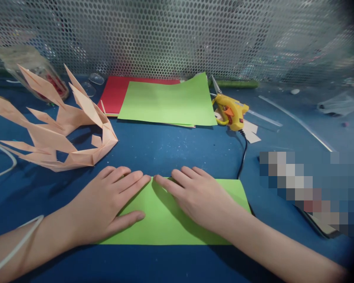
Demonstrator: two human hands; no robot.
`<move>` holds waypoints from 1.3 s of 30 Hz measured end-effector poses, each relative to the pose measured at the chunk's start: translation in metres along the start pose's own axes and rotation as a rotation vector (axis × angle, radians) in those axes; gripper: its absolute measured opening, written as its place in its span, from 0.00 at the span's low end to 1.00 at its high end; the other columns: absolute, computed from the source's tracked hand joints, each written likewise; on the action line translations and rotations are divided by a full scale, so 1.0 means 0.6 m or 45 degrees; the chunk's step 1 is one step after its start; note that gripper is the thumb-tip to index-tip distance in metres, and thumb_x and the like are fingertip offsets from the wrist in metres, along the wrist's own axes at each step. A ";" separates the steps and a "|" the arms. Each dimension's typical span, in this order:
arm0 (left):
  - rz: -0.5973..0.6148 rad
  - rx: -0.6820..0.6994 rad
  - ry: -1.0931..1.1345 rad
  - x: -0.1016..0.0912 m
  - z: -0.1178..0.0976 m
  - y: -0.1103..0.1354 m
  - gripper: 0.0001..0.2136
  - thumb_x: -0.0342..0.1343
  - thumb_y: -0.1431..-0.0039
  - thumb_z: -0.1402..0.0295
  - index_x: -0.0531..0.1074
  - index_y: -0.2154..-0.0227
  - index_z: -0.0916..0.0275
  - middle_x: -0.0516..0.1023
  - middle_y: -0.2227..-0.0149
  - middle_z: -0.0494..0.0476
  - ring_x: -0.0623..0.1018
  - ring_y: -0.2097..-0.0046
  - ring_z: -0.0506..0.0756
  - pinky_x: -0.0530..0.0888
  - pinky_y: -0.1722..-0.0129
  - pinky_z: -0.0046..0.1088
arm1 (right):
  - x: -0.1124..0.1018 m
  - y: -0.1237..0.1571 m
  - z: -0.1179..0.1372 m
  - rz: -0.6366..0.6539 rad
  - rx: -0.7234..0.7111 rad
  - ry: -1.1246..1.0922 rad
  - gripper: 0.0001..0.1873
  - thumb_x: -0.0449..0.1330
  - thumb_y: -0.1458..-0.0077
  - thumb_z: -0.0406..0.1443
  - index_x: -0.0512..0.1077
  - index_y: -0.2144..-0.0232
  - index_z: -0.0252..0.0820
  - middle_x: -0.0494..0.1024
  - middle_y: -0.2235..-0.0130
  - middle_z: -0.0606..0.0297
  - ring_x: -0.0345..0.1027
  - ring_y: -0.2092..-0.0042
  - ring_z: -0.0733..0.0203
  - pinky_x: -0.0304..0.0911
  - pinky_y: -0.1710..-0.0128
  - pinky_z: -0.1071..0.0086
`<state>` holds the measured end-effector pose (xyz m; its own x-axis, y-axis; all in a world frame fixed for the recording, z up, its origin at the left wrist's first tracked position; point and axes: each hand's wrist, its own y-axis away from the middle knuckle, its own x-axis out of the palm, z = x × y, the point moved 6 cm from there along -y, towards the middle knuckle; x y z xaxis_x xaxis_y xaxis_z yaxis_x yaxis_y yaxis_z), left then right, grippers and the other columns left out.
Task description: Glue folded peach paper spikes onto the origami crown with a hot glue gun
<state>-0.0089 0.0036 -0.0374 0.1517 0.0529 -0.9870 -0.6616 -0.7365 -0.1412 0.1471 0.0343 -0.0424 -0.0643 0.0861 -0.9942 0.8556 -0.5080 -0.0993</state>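
A bright green sheet of paper lies wide across the blue table in front of me. My left hand rests on its left part, fingers stretched toward the far edge and thumb apart on the paper. On the right, my right hand lies palm down, its fingers spread along that same far edge. The two index fingertips almost meet near the middle of the edge. Both hands press on the sheet without gripping it. Whether the sheet is folded double I cannot tell.
A peach folded-paper crown stands at left, before a tipped glass jar. Behind are red paper and another green sheet. A yellow glue gun with a cord and scissors lie right. A metal mesh rises behind.
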 end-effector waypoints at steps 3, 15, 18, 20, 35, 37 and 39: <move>0.008 0.000 0.025 0.000 0.003 0.000 0.21 0.42 0.30 0.58 0.64 0.43 0.64 0.75 0.50 0.60 0.69 0.53 0.62 0.61 0.54 0.40 | -0.002 0.002 -0.003 0.004 0.011 0.007 0.24 0.55 0.42 0.27 0.65 0.44 0.42 0.73 0.65 0.65 0.65 0.65 0.58 0.53 0.66 0.64; 0.044 -0.029 0.051 0.002 0.008 0.004 0.21 0.45 0.31 0.58 0.63 0.42 0.62 0.74 0.48 0.59 0.69 0.52 0.62 0.61 0.53 0.40 | -0.003 0.035 -0.026 0.013 0.049 0.084 0.25 0.56 0.45 0.25 0.67 0.45 0.44 0.71 0.67 0.65 0.62 0.65 0.58 0.50 0.64 0.65; 0.061 -0.014 0.065 0.002 0.009 0.003 0.21 0.47 0.32 0.58 0.62 0.41 0.62 0.74 0.48 0.58 0.69 0.51 0.61 0.61 0.53 0.39 | -0.007 0.049 -0.034 0.012 0.063 0.115 0.25 0.56 0.45 0.25 0.68 0.46 0.45 0.71 0.67 0.65 0.62 0.65 0.58 0.49 0.65 0.65; 0.063 -0.020 0.079 0.003 0.009 0.002 0.21 0.47 0.32 0.59 0.62 0.41 0.62 0.73 0.48 0.58 0.69 0.51 0.61 0.61 0.52 0.38 | -0.011 0.058 -0.040 0.013 0.076 0.125 0.26 0.58 0.47 0.25 0.69 0.46 0.46 0.71 0.67 0.65 0.61 0.66 0.58 0.48 0.65 0.66; 0.018 -0.331 0.185 0.009 0.029 0.012 0.22 0.44 0.34 0.47 0.62 0.43 0.50 0.65 0.55 0.58 0.67 0.54 0.63 0.64 0.55 0.45 | -0.028 0.090 -0.056 -0.062 0.115 0.183 0.18 0.52 0.41 0.25 0.71 0.51 0.41 0.70 0.68 0.62 0.59 0.67 0.57 0.52 0.66 0.65; 0.014 -0.385 0.176 0.008 0.033 0.016 0.22 0.47 0.35 0.47 0.63 0.45 0.52 0.66 0.55 0.58 0.68 0.53 0.64 0.64 0.56 0.45 | -0.028 0.086 -0.053 -0.105 0.111 0.159 0.16 0.50 0.39 0.26 0.71 0.53 0.40 0.73 0.64 0.59 0.62 0.64 0.56 0.54 0.64 0.65; 0.019 -0.422 0.178 0.007 0.038 0.020 0.22 0.51 0.38 0.47 0.65 0.47 0.53 0.66 0.54 0.58 0.68 0.52 0.65 0.64 0.55 0.45 | -0.026 0.084 -0.050 -0.137 0.115 0.115 0.14 0.49 0.37 0.28 0.70 0.53 0.38 0.74 0.59 0.55 0.64 0.61 0.54 0.57 0.62 0.63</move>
<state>-0.0329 0.0104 -0.0449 0.2581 -0.0351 -0.9655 -0.3938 -0.9164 -0.0720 0.2067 0.0332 -0.0306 -0.1030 0.2185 -0.9704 0.7965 -0.5662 -0.2121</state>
